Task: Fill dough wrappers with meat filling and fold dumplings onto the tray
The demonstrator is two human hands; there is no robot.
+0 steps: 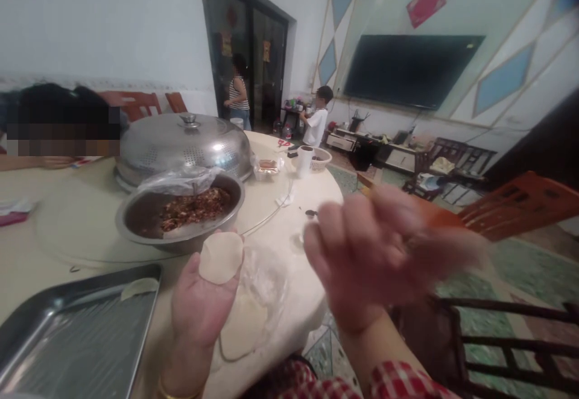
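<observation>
My left hand [199, 305] lies palm up over the table edge, fingers flat, with a round white dumpling wrapper [221, 257] resting on them. Just beyond it stands a steel bowl [136, 221] of dark minced filling [194, 206], partly covered by clear plastic film. My right hand [375, 254] is raised to the right of the table, blurred by motion, and I cannot make out its fingers. A clear bag with more wrappers [246, 320] lies on the table under my left hand. One folded dumpling [139, 287] sits on a steel tray [76, 339].
A large domed steel lid [181, 143] stands behind the bowl on the round cream table [294, 200]. A white cup [304, 161] and small basket [322, 159] are at the far edge. Orange chairs [520, 203] stand right. One person sits at left; two people stand by the door.
</observation>
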